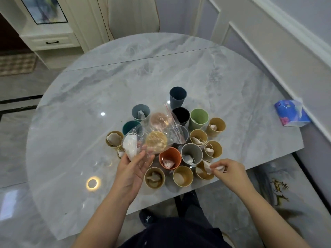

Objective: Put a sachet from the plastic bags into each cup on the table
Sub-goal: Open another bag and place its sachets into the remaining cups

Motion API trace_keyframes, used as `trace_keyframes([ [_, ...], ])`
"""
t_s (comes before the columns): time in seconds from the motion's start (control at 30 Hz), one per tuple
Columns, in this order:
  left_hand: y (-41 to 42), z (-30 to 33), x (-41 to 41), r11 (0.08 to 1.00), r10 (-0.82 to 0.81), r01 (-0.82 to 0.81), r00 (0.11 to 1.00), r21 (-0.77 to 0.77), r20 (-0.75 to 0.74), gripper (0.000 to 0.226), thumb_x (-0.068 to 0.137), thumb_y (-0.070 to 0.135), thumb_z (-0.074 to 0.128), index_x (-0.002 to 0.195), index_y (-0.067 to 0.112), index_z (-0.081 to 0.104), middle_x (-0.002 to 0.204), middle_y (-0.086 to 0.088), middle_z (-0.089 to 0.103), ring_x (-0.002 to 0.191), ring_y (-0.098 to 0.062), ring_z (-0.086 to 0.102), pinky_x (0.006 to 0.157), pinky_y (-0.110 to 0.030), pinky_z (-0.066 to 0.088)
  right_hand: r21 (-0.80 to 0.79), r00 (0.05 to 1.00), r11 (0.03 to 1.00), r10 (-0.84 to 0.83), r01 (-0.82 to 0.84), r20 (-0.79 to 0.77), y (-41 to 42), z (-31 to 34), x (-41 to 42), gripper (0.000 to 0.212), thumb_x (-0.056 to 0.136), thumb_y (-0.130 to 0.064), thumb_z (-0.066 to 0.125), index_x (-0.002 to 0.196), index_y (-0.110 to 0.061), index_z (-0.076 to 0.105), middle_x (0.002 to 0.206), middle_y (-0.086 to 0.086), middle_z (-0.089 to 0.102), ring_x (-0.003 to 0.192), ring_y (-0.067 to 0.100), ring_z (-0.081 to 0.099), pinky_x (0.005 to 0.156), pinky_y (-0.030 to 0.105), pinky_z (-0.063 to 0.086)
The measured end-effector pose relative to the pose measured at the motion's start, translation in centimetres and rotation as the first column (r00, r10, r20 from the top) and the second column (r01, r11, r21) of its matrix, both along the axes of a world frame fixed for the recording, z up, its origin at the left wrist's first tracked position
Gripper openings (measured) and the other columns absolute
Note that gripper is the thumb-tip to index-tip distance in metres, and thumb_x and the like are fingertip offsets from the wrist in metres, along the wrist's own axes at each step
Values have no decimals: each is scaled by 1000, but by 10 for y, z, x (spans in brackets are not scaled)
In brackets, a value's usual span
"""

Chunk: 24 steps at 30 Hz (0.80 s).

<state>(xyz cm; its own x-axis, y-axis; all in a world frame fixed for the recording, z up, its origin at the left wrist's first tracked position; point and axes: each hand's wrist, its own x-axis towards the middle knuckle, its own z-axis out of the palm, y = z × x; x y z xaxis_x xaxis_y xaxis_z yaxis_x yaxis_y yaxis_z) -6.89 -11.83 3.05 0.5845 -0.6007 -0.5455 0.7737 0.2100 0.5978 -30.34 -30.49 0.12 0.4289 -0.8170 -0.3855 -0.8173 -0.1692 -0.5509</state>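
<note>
Several cups stand clustered on the marble table [161, 72], most with a white sachet inside. My left hand [133, 167] holds a clear plastic bag [159, 133] of sachets above the cups. My right hand [226, 169] pinches a white sachet [207, 166] over the rim of a tan cup [203, 173] at the front right. The tall dark blue cup [177, 97] and the black cup [181, 114] at the back look empty. An orange cup [169, 158] and a grey cup [191, 154] each hold a sachet.
A blue tissue pack [291, 113] lies at the table's right edge by the wall. A chair [133, 15] stands behind the table. My legs and a dark shoe [148, 218] show below the front edge.
</note>
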Motion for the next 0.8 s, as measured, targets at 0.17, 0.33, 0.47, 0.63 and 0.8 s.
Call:
trace_keyframes([
  [0.17, 3, 10, -2, 998, -54, 54, 999, -14, -5, 53, 81, 3, 71, 132, 8, 56, 123, -19, 69, 103, -28, 74, 85, -35, 62, -47, 989, 993, 101, -106, -104, -2, -19, 8, 10, 85, -19, 73, 91, -25, 79, 103, -1, 75, 87, 12, 66, 81, 29, 56],
  [0.33, 8, 17, 2, 992, -59, 38, 981, -120, -184, 43, 98, 19, 51, 139, 8, 51, 134, -20, 65, 121, -38, 65, 95, -46, 58, -58, 979, 986, 146, -156, -143, -4, -28, 14, 12, 87, -19, 72, 94, -24, 79, 108, 2, 74, 88, 12, 63, 76, 22, 49],
  [0.47, 12, 16, 5, 995, -32, 14, 985, -103, -171, 38, 104, 14, 42, 139, 6, 52, 135, -20, 65, 127, -38, 61, 97, -47, 56, -60, 978, 985, 152, -162, -143, -4, -34, 15, 13, 87, -18, 71, 96, -24, 79, 111, 3, 74, 84, 10, 61, 73, 19, 46],
  [0.63, 15, 18, 8, 997, -16, 4, 990, -81, -139, 33, 104, 13, 45, 134, 6, 56, 132, -17, 67, 123, -32, 64, 93, -41, 58, -83, 978, 982, 158, -170, -133, -3, -35, 18, 12, 89, -24, 72, 96, -21, 80, 107, 3, 76, 80, 9, 59, 75, 21, 45],
  [0.8, 18, 18, 13, 996, 22, -32, 993, -89, -117, 32, 104, 12, 46, 132, 2, 58, 130, -18, 68, 122, -31, 65, 88, -35, 62, -85, 971, 978, 173, -189, -168, -2, -37, 18, 14, 89, -17, 71, 98, -20, 80, 109, 3, 76, 83, 11, 61, 79, 21, 46],
])
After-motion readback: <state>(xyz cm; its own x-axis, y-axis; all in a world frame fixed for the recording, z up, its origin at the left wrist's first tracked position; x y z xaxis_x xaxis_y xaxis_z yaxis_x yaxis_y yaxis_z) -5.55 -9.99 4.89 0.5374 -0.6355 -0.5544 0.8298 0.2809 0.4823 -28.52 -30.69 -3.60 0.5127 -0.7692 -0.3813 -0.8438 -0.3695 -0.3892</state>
